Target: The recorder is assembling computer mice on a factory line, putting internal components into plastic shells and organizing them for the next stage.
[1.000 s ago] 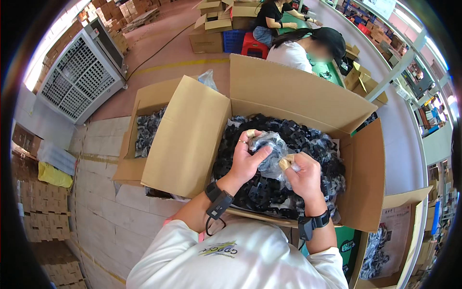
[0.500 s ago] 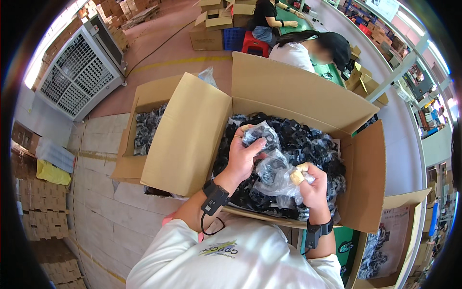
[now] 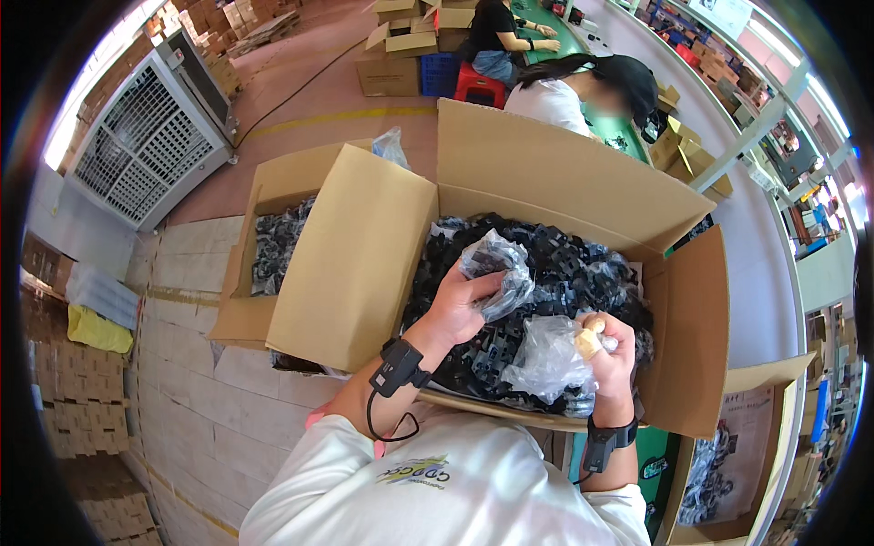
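Observation:
A large open cardboard box [image 3: 555,196] stands in front of me, filled with small black parts [image 3: 555,246], many in clear plastic bags. Above its left half, my left hand [image 3: 460,305] is closed round a clear plastic bag [image 3: 499,273] with dark contents I cannot make out exactly. My right hand [image 3: 610,350], with pale covers on some fingertips, pinches a crumpled clear bag [image 3: 549,358] over the near right part of the box. This second bag hangs to the left of the fingers and looks mostly empty.
To the left, a smaller cardboard box [image 3: 244,305] holds bagged dark parts. Another open box [image 3: 765,464] sits at lower right. A large air cooler [image 3: 150,136] stands on the floor. Two people work at a green bench [image 3: 560,50] beyond the box.
My hands have moved apart. The right hand has shifted right and slightly down with the crumpled bag, which has come away from the bag in my left hand.

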Motion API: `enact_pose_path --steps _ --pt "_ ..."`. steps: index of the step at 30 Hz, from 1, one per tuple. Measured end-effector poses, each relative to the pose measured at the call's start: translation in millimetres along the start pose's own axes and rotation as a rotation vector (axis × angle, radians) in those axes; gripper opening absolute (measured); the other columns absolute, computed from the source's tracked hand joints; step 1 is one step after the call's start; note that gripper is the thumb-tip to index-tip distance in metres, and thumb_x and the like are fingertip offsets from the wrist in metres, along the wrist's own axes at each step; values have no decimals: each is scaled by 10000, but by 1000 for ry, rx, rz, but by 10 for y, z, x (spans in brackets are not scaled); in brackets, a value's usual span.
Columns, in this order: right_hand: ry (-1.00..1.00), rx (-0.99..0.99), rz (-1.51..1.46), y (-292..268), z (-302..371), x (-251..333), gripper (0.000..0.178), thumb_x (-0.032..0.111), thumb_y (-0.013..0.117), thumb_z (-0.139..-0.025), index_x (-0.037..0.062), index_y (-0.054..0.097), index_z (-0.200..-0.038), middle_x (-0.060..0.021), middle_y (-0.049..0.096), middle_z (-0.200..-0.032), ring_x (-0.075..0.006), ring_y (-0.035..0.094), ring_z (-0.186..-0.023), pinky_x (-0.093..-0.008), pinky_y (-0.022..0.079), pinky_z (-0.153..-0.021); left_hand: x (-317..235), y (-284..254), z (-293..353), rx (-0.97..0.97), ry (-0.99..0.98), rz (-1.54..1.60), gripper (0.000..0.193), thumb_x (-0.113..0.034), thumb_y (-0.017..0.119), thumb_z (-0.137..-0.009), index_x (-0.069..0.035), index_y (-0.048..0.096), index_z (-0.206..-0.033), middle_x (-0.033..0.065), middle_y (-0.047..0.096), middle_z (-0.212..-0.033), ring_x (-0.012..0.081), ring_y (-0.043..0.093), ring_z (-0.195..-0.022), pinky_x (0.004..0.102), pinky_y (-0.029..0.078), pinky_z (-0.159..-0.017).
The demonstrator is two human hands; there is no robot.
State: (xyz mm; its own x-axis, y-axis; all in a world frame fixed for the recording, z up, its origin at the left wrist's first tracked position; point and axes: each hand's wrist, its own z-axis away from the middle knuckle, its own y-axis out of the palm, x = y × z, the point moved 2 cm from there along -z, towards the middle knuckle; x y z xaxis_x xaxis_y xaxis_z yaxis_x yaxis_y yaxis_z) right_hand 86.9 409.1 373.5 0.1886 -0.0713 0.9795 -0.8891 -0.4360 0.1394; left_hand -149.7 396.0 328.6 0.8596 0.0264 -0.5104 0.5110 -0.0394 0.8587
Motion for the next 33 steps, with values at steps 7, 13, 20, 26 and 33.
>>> enact_pose_path --steps 7,13,20,26,33 --pt "-233 -39 250 250 -18 144 185 -33 734 -754 37 573 -811 -80 678 -960 -86 607 -818 -274 497 -785 42 13 25 79 -81 -8 351 34 668 -890 -35 598 -1228 79 687 -1097 192 672 -1007 347 551 -893" --pt "-21 61 365 366 -183 144 135 128 678 -922 -7 667 -920 -8 658 -802 -63 559 -724 -238 455 -640 6 107 74 93 -2 -137 438 104 656 -846 -73 539 -1229 68 654 -1127 191 658 -1024 346 539 -908" --pt "295 187 68 325 -174 130 68 64 683 -885 -3 693 -882 40 635 -760 -26 505 -666 -209 388 -573 -2 81 105 78 -46 -187 527 127 643 -812 -89 506 -1272 72 632 -1153 211 636 -1070 359 520 -941" --pt "207 110 -15 341 -120 209 29 24 623 -883 8 645 -870 30 613 -794 -31 499 -702 -208 392 -616 18 157 103 121 -76 -23 470 85 673 -858 -99 531 -1266 68 654 -1135 181 650 -1044 354 548 -903" --pt "-46 15 45 229 -78 319 48 -17 593 -844 15 616 -871 -5 591 -845 -52 488 -740 -219 381 -646 39 -12 26 100 -110 -47 474 49 666 -886 -144 528 -1296 61 658 -1159 199 673 -1027 372 596 -833"
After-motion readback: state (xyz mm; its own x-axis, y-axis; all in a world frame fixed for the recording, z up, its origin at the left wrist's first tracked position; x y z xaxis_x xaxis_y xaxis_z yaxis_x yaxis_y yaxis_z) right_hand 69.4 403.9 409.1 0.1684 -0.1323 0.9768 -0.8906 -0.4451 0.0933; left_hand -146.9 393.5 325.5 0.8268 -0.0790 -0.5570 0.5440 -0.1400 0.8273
